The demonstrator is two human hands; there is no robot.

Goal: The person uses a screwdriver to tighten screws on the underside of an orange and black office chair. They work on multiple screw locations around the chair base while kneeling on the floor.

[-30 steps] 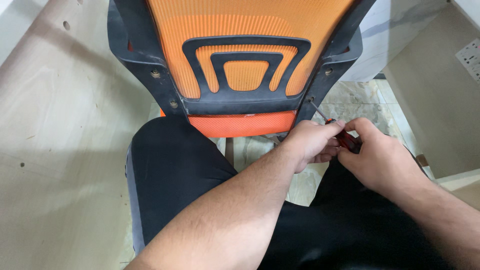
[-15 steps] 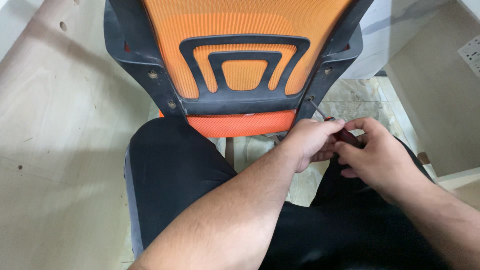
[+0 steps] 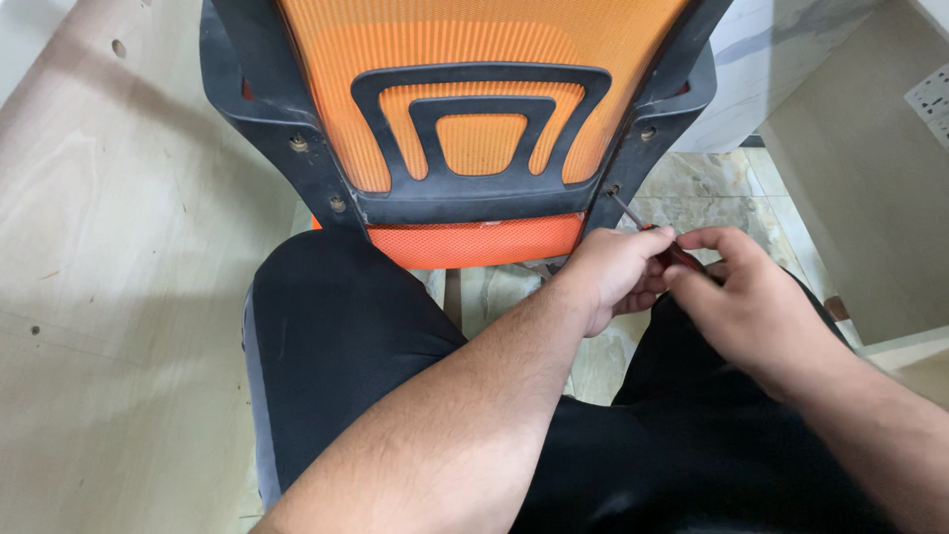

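An office chair back with orange mesh and a black plastic frame [image 3: 297,109] fills the upper view, its back side facing me. Both my hands grip a screwdriver [image 3: 633,214] with a thin metal shaft and a dark red handle. The shaft tip sits in a screw hole on the frame's lower right [image 3: 612,190]. My left hand [image 3: 613,272] wraps the front of the handle. My right hand [image 3: 751,302] covers the rear of the handle, so most of the handle is hidden. Other screws [image 3: 297,143] show on the frame's left side.
My legs in black trousers [image 3: 336,336] spread below the chair. A pale wooden panel [image 3: 109,297] with small holes lies on the left. Marble-pattern floor tiles [image 3: 712,188] show on the right, beside a beige panel [image 3: 870,198] with a white wall socket [image 3: 931,99].
My right hand has shifted its grip around the screwdriver handle, fingers moving over it. The chair back sits slightly lower in view. The left hand stays put.
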